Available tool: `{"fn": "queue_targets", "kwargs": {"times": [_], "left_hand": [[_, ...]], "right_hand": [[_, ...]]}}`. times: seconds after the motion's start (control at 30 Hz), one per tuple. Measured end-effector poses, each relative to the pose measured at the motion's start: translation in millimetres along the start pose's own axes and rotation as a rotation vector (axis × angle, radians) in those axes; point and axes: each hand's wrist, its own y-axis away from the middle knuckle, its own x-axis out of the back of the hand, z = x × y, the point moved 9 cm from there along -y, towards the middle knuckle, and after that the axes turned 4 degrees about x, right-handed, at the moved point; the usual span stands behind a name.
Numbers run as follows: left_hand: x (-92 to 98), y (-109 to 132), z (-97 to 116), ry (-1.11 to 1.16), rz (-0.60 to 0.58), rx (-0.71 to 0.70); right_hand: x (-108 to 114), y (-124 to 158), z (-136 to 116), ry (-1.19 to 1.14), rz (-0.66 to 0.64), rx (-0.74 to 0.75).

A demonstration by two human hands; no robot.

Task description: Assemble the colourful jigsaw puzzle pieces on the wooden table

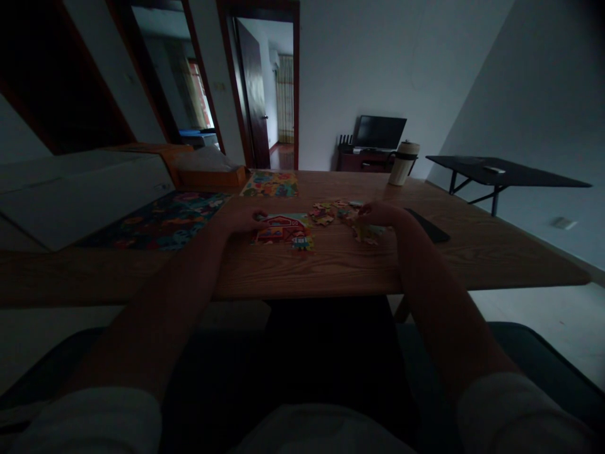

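Observation:
A partly joined jigsaw puzzle (278, 234) with a red barn picture lies on the wooden table in front of me. My left hand (242, 221) rests at its upper left edge, fingers apart and slightly bent, touching the puzzle's border. To the right of the puzzle is a heap of loose puzzle pieces (322, 213). More puzzle pieces (366, 236) lie just below my right hand (378, 214). That hand reaches down among them with its fingertips drawn together; whatever is between them is too small and dark to make out.
A colourful sheet (274, 184) and a dark patterned mat (174, 221) lie left of the puzzle, near an orange box (210, 178). On the right are a black flat object (429, 227) and a beige jug (404, 165). A black folding table (508, 171) stands beyond.

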Motion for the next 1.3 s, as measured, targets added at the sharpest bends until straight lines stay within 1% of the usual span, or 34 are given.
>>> {"fn": "queue_targets", "kwargs": {"times": [0.07, 0.1, 0.2, 0.27, 0.33, 0.47, 0.53, 0.63, 0.7, 0.8, 0.87, 0.93, 1.03, 1.13, 1.3], "left_hand": [[-0.4, 1, 0, 0.026, -0.003, 0.025], [-0.1, 1, 0, 0.036, 0.002, 0.036], [-0.1, 2, 2, 0.040, 0.001, 0.038], [1.0, 2, 2, 0.032, 0.007, 0.049], [1.8, 3, 3, 0.023, 0.004, 0.047], [2.4, 6, 5, 0.009, -0.001, 0.025], [2.6, 6, 5, -0.001, 0.003, 0.035], [3.0, 7, 7, 0.000, 0.005, 0.033], [3.4, 8, 9, 0.004, 0.002, 0.023], [3.6, 9, 8, 0.015, -0.005, 0.044], [2.5, 9, 8, 0.022, -0.017, 0.050], [1.9, 9, 7, 0.034, -0.019, 0.054], [1.8, 8, 6, 0.041, -0.015, 0.049], [1.4, 7, 6, 0.034, -0.016, 0.041], [-0.4, 5, 5, 0.052, -0.009, 0.022]], "right_hand": [[-8, 7, 5, 0.102, -0.149, -0.024], [-11, 11, 7, 0.123, -0.203, -0.041], [-17, 23, 4, 0.149, -0.309, -0.094], [-23, 26, -3, 0.167, -0.352, -0.092], [-27, 25, -11, 0.195, -0.355, -0.052], [-26, 15, -22, 0.270, -0.233, 0.037], [-29, 12, -25, 0.223, -0.210, 0.067], [-37, 11, -37, 0.082, -0.206, 0.134], [-41, 12, -52, 0.003, -0.187, 0.205], [-48, 19, -81, -0.084, -0.174, 0.329], [-53, 25, -100, -0.104, -0.169, 0.397], [-58, 30, -112, -0.095, -0.171, 0.435], [-62, 32, -117, -0.072, -0.176, 0.453], [-60, 30, -114, -0.070, -0.186, 0.462], [-62, 35, -106, 0.014, -0.299, 0.413]]}}
